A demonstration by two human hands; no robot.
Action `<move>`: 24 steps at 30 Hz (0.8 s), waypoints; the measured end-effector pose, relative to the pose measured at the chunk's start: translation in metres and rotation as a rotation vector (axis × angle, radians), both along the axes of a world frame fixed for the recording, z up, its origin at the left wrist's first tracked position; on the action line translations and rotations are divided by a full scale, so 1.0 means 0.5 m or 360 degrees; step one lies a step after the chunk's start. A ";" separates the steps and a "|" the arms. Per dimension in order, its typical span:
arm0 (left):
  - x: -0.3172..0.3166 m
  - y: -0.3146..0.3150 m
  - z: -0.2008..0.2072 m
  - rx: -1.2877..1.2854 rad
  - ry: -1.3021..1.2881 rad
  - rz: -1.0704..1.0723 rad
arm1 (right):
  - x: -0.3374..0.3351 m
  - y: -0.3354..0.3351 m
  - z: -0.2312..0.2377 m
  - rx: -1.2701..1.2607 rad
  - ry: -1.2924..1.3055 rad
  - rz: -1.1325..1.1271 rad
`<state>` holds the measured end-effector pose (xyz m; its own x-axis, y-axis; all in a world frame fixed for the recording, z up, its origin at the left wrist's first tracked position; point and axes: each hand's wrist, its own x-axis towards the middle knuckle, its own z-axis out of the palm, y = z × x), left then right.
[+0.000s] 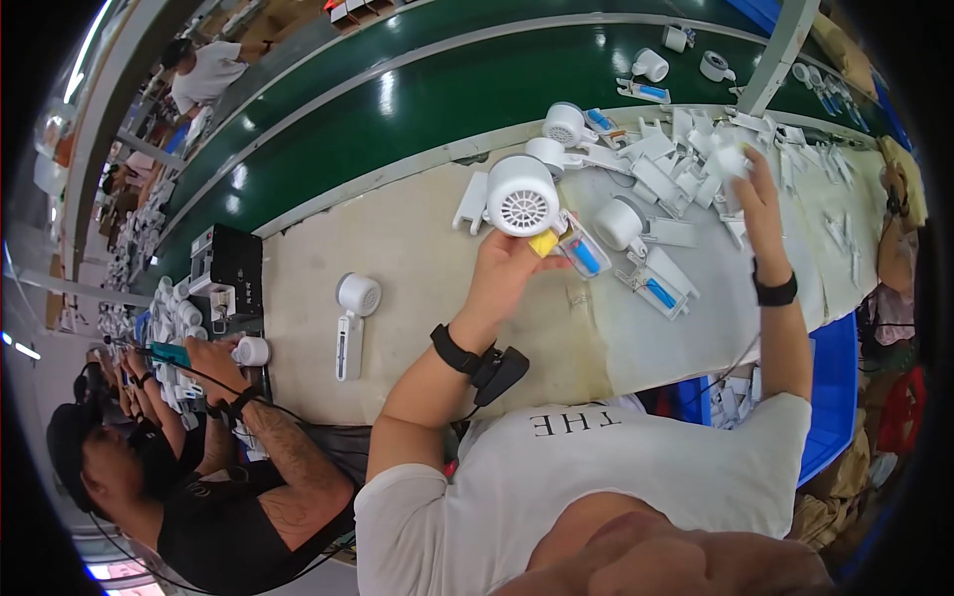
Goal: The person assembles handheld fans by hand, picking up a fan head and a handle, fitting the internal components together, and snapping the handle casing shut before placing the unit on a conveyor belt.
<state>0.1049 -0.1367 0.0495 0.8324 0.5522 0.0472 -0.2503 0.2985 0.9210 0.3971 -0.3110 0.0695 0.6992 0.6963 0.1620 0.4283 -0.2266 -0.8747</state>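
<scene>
My left hand [502, 278] is closed around a white handheld fan [522, 196], its round grille toward me. A yellow patch shows at my fingertips. The fan's handle lies open, with a blue battery [585, 256] inside. Over the heap of white plastic handle shells [661, 174], my right hand [763, 204] has its fingers curled around a white plastic piece [731, 162], blurred by motion. Close to my left hand stand another white fan head [620, 223] and an open handle with a blue battery [660, 293].
A closed white fan [350, 323] lies on the table at left. Beyond it stands a black box device [227, 273]. A co-worker [229, 477] at left holds a teal tool [171, 354]. A green conveyor belt [388, 94] runs behind; a blue bin [833, 397] stands at right.
</scene>
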 end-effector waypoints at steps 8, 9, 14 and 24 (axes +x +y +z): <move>0.024 -0.016 -0.016 -0.0473 -0.0334 0.0476 | -0.330 0.088 0.081 -0.0311 -0.0602 0.0566; 0.025 -0.020 -0.016 -0.0465 -0.0330 0.0475 | -0.331 0.094 0.077 -0.0303 -0.0598 0.0564; 0.012 -0.030 -0.006 -0.0461 -0.0505 0.0439 | -0.337 0.129 0.055 0.0149 -0.1330 0.0546; 0.006 -0.030 0.012 -0.0355 -0.0341 0.0737 | -0.370 0.145 0.025 0.0207 -0.1298 0.0480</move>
